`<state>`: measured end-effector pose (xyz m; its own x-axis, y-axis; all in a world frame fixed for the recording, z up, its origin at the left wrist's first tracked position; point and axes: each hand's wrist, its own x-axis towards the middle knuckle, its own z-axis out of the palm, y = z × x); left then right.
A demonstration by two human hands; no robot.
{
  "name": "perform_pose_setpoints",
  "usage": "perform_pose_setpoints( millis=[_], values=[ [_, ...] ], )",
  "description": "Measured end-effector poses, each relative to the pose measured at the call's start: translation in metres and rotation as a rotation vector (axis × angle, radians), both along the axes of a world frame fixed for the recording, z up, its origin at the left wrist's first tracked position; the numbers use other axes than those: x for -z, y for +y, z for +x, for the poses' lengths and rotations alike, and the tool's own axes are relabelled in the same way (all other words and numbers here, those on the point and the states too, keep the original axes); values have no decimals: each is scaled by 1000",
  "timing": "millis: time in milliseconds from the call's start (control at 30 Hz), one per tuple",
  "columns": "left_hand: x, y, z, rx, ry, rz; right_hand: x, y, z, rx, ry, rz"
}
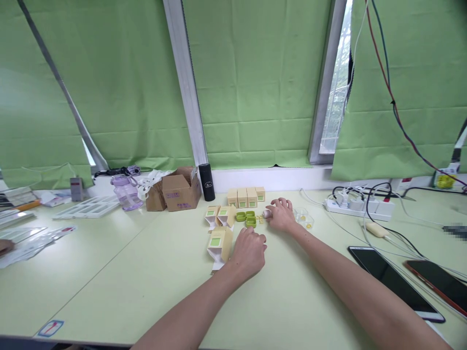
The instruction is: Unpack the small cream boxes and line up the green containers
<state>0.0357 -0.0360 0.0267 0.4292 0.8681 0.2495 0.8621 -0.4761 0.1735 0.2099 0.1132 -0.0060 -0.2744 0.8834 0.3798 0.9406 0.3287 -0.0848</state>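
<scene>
My right hand (pixel 280 216) reaches forward, with a small whitish round piece (pixel 267 214) at its thumb and index finger. It seems pinched there. Closer to me, my left hand (pixel 250 250) has its fingers curled in; whatever they may hold is hidden. Beside that hand stands an opened cream carton (pixel 220 244) with a green label and its white flap hanging down. Two more opened cartons (pixel 226 215) sit behind it. Green square little trays (pixel 250 222) and tiny yellow pieces (pixel 259 218) lie between the cartons and my right hand. Clear round cups (pixel 304 218) are right of it.
Several closed cream boxes (pixel 242 198) line up at the back. Behind left are a black bottle (pixel 207 183), a cardboard box (pixel 181 190) and a purple jug (pixel 126 193). A power strip (pixel 359 206), cables, a tablet (pixel 396 282) and a phone (pixel 440 282) lie right.
</scene>
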Motion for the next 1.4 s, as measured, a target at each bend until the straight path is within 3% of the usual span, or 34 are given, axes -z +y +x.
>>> perform_pose_setpoints(
  millis=[300,467,700,867,1167,1400],
  values=[
    [3,2,0,0,41,25,-3,6,25,34,181,160],
    [5,3,1,20,38,33,-13,33,24,120,178,98],
    [6,5,-1,31,15,12,-26,67,14,99,46,1],
    [9,8,-1,47,-7,30,-28,80,-2,80,-20,-41],
    [10,11,-6,57,-15,35,-30,107,-29,184,5,-132],
    [9,9,-7,68,-33,54,-32,110,-30,118,-53,-213]
  ],
)
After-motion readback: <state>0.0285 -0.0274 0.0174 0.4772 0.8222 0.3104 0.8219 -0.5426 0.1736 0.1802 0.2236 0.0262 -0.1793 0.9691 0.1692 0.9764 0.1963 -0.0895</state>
